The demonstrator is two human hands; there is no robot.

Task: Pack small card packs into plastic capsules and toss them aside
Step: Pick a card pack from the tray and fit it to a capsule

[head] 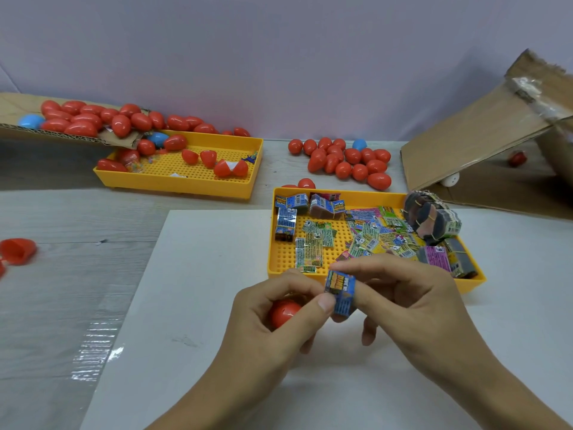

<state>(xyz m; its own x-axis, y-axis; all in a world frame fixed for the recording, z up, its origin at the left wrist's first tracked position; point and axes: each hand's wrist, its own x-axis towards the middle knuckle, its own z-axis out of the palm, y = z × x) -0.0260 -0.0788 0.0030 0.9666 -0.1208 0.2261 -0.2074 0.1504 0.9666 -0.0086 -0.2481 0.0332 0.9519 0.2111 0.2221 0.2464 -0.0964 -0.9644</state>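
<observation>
A small blue card pack [340,293] is pinched between both hands above the white board. My right hand [415,305] holds it with thumb and forefinger. My left hand [273,318] touches the pack's edge with its thumb and cradles a red capsule half [283,311] in its curled fingers. Just behind the hands, a yellow tray [280,262] holds many loose card packs [313,243] and banded bundles [431,218].
A second yellow tray [173,178] at the back left holds open red capsule halves. Closed red capsules spill from a cardboard flap [71,119] and lie piled at the back centre [347,159]. An open red capsule [17,249] lies far left. A cardboard box [483,131] leans at right.
</observation>
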